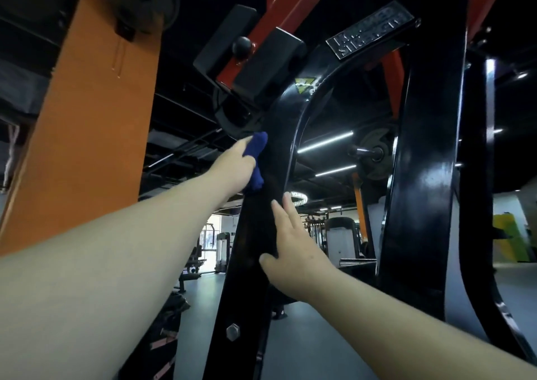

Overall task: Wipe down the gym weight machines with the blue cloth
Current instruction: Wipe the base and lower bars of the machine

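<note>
Two bare forearms fill the lower frame, reaching toward the glossy black steel upright of the weight machine (261, 205) at centre. Right hand (293, 251) lies flat on that post, fingers straight, holding nothing. Higher, the left hand (232, 167) bunches the small dark-blue cloth (255, 161) against the post, its grip wrapped round the wad. Risk, as a judgement: the cloth could snag under the black padded bracket (261, 59) above, or the bracing palm could smear the wiped paint.

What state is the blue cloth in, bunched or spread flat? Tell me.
Bunched. The blue cloth shows as a wad above and below the left hand, which holds it against the black frame.
</note>
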